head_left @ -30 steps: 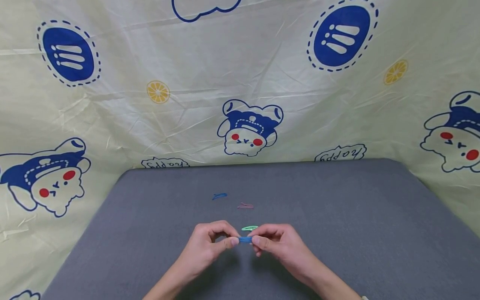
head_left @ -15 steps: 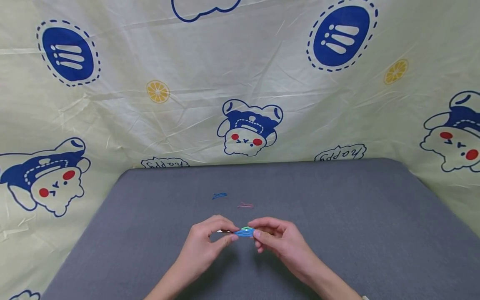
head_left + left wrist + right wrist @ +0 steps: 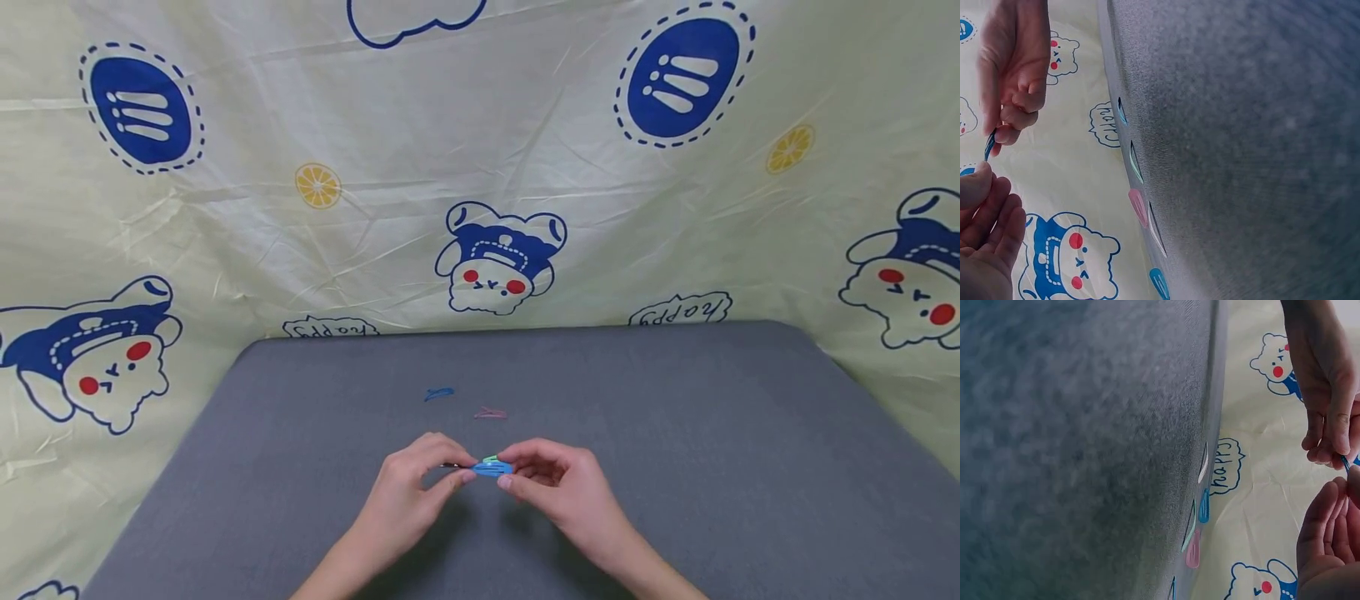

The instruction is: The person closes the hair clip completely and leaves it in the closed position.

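Observation:
Between my two hands is a blue snap hair clip [image 3: 492, 469], raised above the table. My left hand [image 3: 408, 487] pinches its left end between thumb and fingers, and a dark thin part shows behind those fingers. My right hand [image 3: 566, 483] holds the other end, the index finger above and the thumb at the lower edge. In the left wrist view the hair clip [image 3: 990, 147] spans the gap between both hands' fingertips. A green hair clip [image 3: 491, 458] sits just behind, mostly hidden by the right fingers and the blue clip.
On the grey table [image 3: 675, 417] lie a pink hair clip [image 3: 491, 412] and another blue hair clip [image 3: 439, 393], beyond the hands. The left wrist view also shows a white hair clip [image 3: 1157, 231] and a nearer blue one [image 3: 1160, 284]. A printed cloth [image 3: 375, 250] hangs behind.
The blue clip was gripped edge-on a second ago; it has turned so more of its face shows, and rose slightly. The right thumb has slid down to its lower edge.

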`<state>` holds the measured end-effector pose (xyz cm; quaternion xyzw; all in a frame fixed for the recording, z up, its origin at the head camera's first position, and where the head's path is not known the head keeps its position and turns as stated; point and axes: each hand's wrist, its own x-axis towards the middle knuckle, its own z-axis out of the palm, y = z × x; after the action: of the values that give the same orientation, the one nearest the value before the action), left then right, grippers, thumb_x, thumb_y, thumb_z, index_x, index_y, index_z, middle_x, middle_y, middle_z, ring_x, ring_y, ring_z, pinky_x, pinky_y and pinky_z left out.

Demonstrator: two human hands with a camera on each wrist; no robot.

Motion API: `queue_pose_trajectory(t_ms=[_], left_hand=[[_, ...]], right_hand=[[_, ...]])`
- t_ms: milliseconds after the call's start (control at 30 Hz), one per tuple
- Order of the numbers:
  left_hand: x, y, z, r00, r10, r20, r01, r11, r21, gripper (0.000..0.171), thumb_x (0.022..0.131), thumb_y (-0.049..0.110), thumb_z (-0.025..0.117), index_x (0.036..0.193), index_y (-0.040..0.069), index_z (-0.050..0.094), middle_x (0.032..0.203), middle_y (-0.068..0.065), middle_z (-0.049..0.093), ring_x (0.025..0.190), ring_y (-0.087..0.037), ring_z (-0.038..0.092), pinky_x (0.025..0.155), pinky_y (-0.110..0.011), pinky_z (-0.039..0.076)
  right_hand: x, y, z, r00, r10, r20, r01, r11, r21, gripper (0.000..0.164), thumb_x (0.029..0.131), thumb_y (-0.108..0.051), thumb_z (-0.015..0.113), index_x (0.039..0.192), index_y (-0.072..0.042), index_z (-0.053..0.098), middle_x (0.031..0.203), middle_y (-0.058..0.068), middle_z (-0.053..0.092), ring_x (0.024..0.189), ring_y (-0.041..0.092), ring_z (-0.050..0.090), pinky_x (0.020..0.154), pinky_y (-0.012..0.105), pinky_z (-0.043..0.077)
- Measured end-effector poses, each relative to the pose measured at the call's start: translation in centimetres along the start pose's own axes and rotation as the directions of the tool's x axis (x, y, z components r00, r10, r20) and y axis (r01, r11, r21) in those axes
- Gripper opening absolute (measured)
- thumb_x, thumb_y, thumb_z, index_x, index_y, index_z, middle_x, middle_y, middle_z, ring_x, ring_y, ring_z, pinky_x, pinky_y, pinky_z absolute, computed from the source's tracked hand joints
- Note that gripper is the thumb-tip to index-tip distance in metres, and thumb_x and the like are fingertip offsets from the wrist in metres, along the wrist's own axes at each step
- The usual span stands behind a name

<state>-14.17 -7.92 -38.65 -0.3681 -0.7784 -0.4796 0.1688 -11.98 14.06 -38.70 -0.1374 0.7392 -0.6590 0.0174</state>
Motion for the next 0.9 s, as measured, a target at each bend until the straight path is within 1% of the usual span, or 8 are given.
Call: queue_pose_trajectory(t_ms=[100,200,300,533,767,900], left_hand=[[-0.1,-0.1,0.1,1.0,-0.005,0.005,0.005,1.0,-0.005,0.019,0.083,0.003,0.076,0.095,0.016,0.073,0.092,0.011,0.066,0.087,-0.008,0.062,0.076,-0.031,0.054],[-0.1,-0.3,0.1,1.0,0.0,0.007,0.0,1.0,-0.003,0.021,0.082,0.0,0.077,0.095,0.016,0.072,0.092,0.011,0.066,0.087,-0.008,0.061,0.075,-0.031,0.054],[-0.1,-0.5,0.2,1.0,-0.002,0.008,0.002,1.0,0.006,0.02,0.082,0.001,0.077,0.094,0.016,0.073,0.091,0.012,0.066,0.086,-0.007,0.061,0.075,-0.03,0.054],[-0.1,-0.9,0.0,0.999,-0.025,0.043,0.024,1.0,0.007,0.018,0.082,0.002,0.077,0.094,0.016,0.073,0.091,0.013,0.065,0.085,-0.006,0.06,0.073,-0.034,0.054],[-0.1,-1.5,-0.3,0.998,0.025,0.054,-0.027,0.998,0.048,0.02,0.078,0.0,0.08,0.09,0.013,0.071,0.088,0.012,0.064,0.083,-0.006,0.059,0.07,-0.033,0.054],[-0.3,-2.0,-0.6,0.997,0.019,0.073,-0.023,0.998,0.055,0.02,0.078,-0.001,0.081,0.089,0.013,0.071,0.086,0.012,0.064,0.082,-0.006,0.058,0.069,-0.031,0.053]], right_hand=[[-0.1,-0.2,0.1,1.0,-0.029,-0.009,0.028,0.996,-0.088,0.02,0.086,-0.016,0.078,0.103,-0.008,0.073,0.089,0.006,0.069,0.079,0.02,0.065,0.069,0.03,0.055],[-0.2,-0.4,0.1,0.998,-0.065,-0.01,0.062,0.978,-0.201,0.017,0.086,-0.018,0.078,0.101,-0.014,0.073,0.086,-0.002,0.069,0.078,0.016,0.064,0.069,0.03,0.054],[-0.1,-0.6,0.0,0.996,-0.091,0.003,0.089,0.959,-0.269,0.016,0.085,-0.019,0.078,0.1,-0.017,0.073,0.085,-0.007,0.068,0.076,0.013,0.065,0.069,0.03,0.055],[0.1,-0.4,-0.3,0.995,-0.093,0.043,0.102,0.948,-0.303,0.013,0.086,-0.02,0.078,0.099,-0.019,0.074,0.086,-0.009,0.069,0.075,0.012,0.065,0.068,0.031,0.055],[0.9,0.1,-0.3,0.994,-0.089,0.063,0.105,0.938,-0.331,0.012,0.085,-0.022,0.079,0.095,-0.026,0.074,0.087,-0.011,0.068,0.076,0.012,0.064,0.071,0.03,0.055],[1.3,0.4,-0.2,0.992,-0.081,0.096,0.11,0.929,-0.352,0.011,0.086,-0.023,0.078,0.096,-0.025,0.075,0.087,-0.011,0.066,0.076,0.011,0.063,0.071,0.029,0.054]])
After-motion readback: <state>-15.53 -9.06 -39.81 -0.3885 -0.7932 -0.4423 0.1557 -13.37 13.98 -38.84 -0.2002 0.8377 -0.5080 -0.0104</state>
